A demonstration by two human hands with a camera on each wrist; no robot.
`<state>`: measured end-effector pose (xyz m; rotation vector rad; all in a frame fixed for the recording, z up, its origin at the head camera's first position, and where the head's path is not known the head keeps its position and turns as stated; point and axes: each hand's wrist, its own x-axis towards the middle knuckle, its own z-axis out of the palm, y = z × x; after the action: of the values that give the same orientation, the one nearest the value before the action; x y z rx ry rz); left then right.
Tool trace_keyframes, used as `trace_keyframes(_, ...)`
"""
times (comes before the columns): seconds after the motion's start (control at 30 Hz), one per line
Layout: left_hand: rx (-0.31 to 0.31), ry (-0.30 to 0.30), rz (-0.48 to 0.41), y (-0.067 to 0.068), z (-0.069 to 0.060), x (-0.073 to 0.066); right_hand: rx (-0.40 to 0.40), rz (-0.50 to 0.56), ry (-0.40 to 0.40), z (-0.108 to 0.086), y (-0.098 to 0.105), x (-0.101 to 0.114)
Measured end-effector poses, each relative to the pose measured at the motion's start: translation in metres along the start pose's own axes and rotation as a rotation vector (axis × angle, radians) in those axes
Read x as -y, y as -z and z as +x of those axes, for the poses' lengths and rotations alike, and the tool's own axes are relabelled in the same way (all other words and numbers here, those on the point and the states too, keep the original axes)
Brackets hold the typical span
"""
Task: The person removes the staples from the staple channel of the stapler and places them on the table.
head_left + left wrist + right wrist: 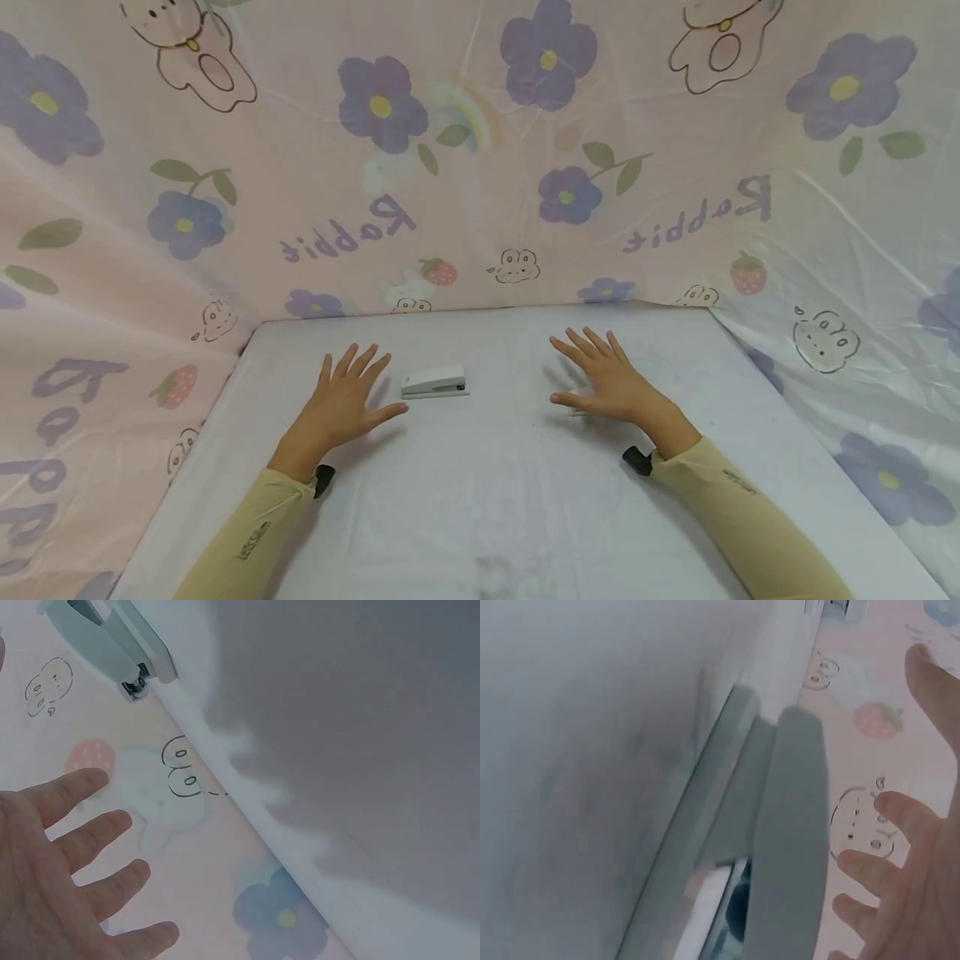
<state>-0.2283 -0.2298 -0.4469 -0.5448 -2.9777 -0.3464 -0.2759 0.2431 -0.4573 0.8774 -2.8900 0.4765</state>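
Note:
A white stapler (433, 382) lies on the table between the hands, nearer the left one; the left wrist view shows its pale body (97, 641) near the top. My left hand (341, 408) is left of it, fingers spread, holding nothing, and also shows in that wrist view (52, 877). My right hand (615, 387) is spread open above a small white object (579, 411) that it mostly hides in the head view. In the right wrist view a stapler-like grey-green object (791, 832) appears large beside the right hand (919, 881), with no finger touching it.
A white-covered table (465, 492) spans the front. Behind it and at both sides hangs a pink and white sheet (465, 192) printed with flowers, rabbits and strawberries. Both forearms wear beige sleeves, with a black device (637, 461) at the right wrist and another (323, 481) at the left.

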Motion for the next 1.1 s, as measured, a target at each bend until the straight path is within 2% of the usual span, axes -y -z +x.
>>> trace_keyframes(0.2,0.002,-0.015,-0.001,-0.001,0.005,-0.004,-0.012,-0.029,0.04,0.01,-0.008,0.012)
trace_keyframes(0.5,0.018,-0.034,-0.031,-0.003,0.014,-0.011,-0.005,0.009,0.067,0.026,-0.018,0.032)
trace_keyframes(0.73,0.036,-0.05,-0.07,-0.004,0.023,-0.014,0.029,0.068,0.053,0.04,-0.029,0.043)
trace_keyframes(0.93,0.029,-0.066,-0.078,-0.008,0.029,-0.015,0.035,0.128,0.064,0.049,-0.038,0.054)
trace_keyframes(1.1,0.019,-0.095,-0.08,-0.009,0.034,-0.017,0.072,0.171,0.049,0.057,-0.043,0.062)
